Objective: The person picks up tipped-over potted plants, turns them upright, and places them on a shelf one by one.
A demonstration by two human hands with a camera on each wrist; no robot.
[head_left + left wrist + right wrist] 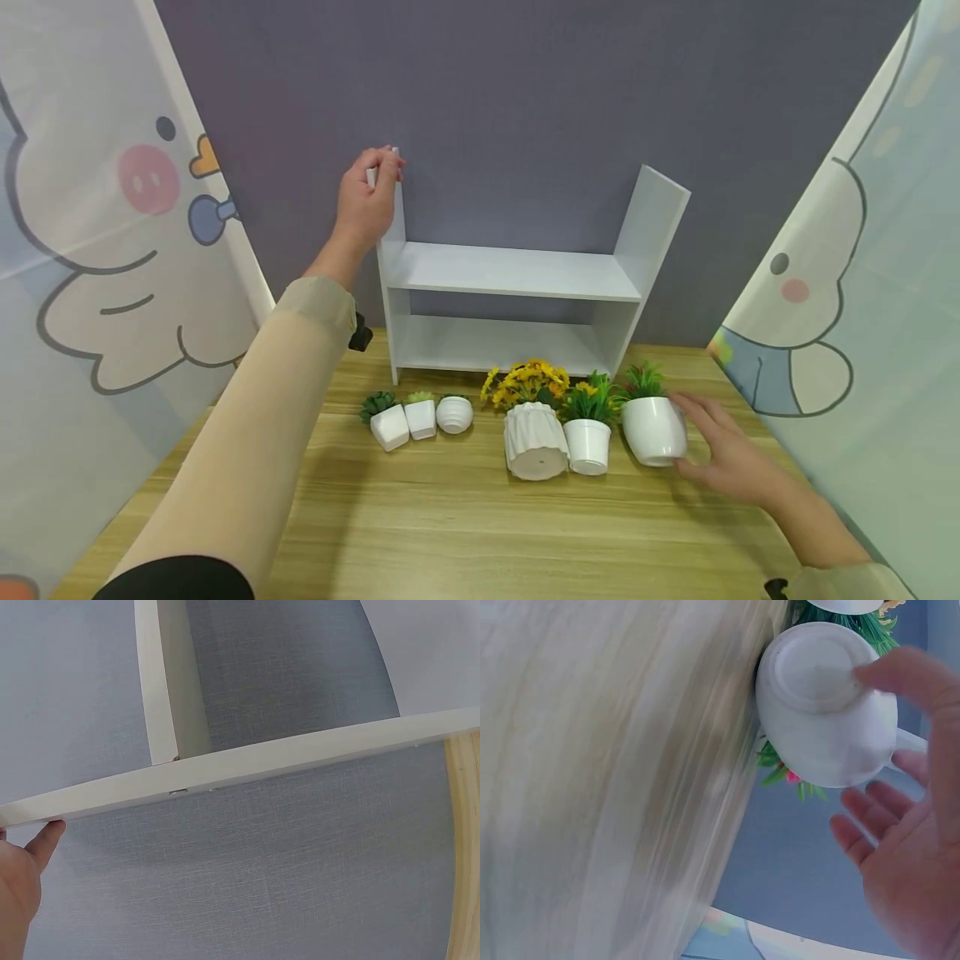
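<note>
left hand [367, 200]: fingers clamped on top of shelf unit's [510, 275] left side panel
right hand [723, 454]: fingers apart, relaxed, at round white pot [654, 429], thumb on its base
round white pot: tipped on wooden surface [465, 525], rightmost of plant row, before shelf unit

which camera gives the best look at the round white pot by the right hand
The head view: the round white pot lies on its side, whole, on the table, the right hand beside it. The right wrist view shows only its underside, close up. The left wrist view misses it.
</note>
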